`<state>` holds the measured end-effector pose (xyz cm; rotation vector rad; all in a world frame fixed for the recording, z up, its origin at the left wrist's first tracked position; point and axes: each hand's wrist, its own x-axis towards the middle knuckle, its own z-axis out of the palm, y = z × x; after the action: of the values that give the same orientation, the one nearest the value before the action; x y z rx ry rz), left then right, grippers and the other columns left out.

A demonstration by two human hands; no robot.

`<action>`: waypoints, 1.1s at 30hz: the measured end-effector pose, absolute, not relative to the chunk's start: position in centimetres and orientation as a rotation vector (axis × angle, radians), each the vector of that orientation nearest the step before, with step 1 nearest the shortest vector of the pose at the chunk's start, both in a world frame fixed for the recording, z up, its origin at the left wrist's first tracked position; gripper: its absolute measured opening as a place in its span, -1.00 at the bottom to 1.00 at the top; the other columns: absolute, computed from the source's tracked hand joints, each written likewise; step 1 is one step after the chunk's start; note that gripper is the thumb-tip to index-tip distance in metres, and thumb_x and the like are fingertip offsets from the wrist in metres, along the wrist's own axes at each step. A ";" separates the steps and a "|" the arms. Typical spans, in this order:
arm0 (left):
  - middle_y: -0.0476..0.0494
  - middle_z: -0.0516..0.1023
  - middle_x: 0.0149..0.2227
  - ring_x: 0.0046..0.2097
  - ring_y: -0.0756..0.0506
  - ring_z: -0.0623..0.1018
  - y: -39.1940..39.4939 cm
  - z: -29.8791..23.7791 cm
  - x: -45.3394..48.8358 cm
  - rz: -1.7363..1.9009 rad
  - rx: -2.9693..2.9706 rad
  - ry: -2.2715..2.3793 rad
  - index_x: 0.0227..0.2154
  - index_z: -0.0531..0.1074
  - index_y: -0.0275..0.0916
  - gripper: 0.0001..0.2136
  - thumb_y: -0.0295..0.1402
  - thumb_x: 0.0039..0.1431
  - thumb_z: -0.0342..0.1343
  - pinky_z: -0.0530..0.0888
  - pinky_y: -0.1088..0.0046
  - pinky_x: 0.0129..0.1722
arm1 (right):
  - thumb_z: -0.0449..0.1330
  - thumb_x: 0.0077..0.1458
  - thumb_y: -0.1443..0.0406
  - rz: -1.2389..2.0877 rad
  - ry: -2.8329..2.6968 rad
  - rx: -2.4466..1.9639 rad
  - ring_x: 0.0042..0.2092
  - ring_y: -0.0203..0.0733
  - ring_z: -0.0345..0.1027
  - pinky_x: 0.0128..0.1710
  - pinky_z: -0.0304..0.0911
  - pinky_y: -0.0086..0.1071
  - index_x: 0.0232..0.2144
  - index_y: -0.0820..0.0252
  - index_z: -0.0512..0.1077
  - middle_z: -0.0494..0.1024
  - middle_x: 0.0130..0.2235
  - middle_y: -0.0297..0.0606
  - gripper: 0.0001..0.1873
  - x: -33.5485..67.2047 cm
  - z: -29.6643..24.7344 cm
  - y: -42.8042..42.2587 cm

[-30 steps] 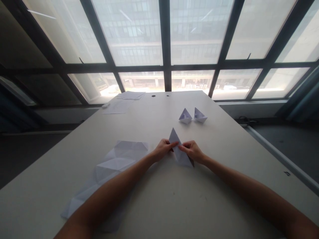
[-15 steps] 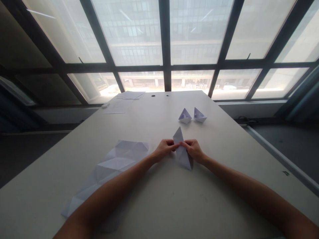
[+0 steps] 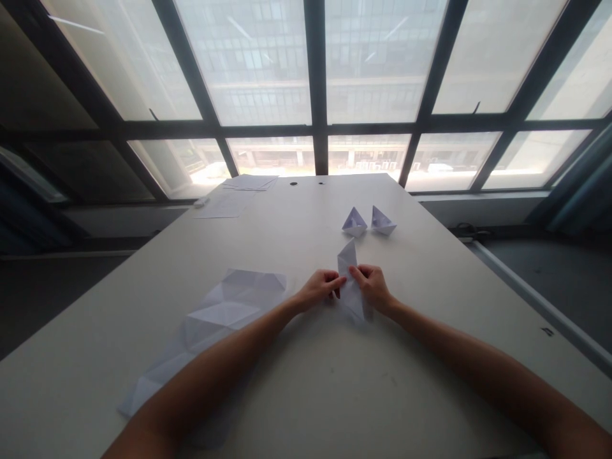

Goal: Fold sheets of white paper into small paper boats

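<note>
First, creased sheet: an unfolded paper sheet (image 3: 224, 315) lies flat on the white table (image 3: 329, 395).
Left hand (image 3: 318, 288): fingers pressed together, pinching the left edge of the folded paper (image 3: 347, 255).
Folded paper: a narrow point, held up between both hands, its tip aimed away from the person.
Right hand (image 3: 373, 287): fingertips pinching its right side.
Boats: beyond the hands, a paper boat (image 3: 354, 223) sits just beside another paper boat (image 3: 383, 220).

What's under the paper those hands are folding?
A white table lies under the folded paper. The left hand and right hand cover its middle, so the table beneath is hidden.
</note>
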<state>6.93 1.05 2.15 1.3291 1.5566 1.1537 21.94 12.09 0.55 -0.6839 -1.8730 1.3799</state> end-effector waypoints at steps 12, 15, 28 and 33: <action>0.02 0.35 -0.55 -0.49 0.01 0.33 1.1 2.1 6.9 1.140 1.314 1.455 -0.50 0.40 -0.30 -0.53 0.09 0.09 0.13 0.27 0.52 -0.48 | 0.18 0.07 -0.05 1.375 -1.830 -0.691 -0.58 -0.37 -0.01 -0.60 -0.10 -0.44 -0.67 0.18 0.23 0.19 -0.65 -0.44 -0.48 21.8 0.2 12.5; 0.03 0.30 -0.56 -0.49 0.02 0.30 1.2 1.9 6.7 1.149 1.328 1.476 -0.50 0.39 -0.30 -0.53 0.10 0.10 0.11 0.25 0.52 -0.49 | 0.18 0.06 -0.08 1.422 -1.832 -0.680 -0.59 -0.36 0.05 -0.60 -0.05 -0.44 -0.67 0.19 0.26 0.24 -0.67 -0.41 -0.47 21.8 0.3 12.4; -0.04 0.42 -0.28 -0.34 0.00 0.48 1.4 1.1 7.5 1.508 1.337 1.641 -0.19 0.38 -0.20 -0.68 -0.19 0.05 0.27 0.41 0.57 -0.47 | 0.09 0.11 0.08 1.451 -1.817 -0.721 -0.63 -0.34 0.09 -0.65 -0.03 -0.46 -0.66 0.16 0.22 0.22 -0.69 -0.43 -0.59 21.5 0.4 12.1; -0.14 0.49 -0.22 -0.24 -0.06 0.53 1.0 1.2 7.7 1.428 1.525 1.684 -0.29 0.44 -0.23 -0.79 -0.18 0.18 0.17 0.48 0.49 -0.35 | 0.05 0.20 -0.02 1.415 -1.923 -0.592 -0.62 -0.32 0.16 -0.63 0.01 -0.46 -0.63 0.19 0.28 0.27 -0.68 -0.40 -0.50 21.8 0.8 11.7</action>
<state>7.74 1.05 1.24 1.5255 1.6843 1.4285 21.84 11.66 0.78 -0.5920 -1.9235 1.4154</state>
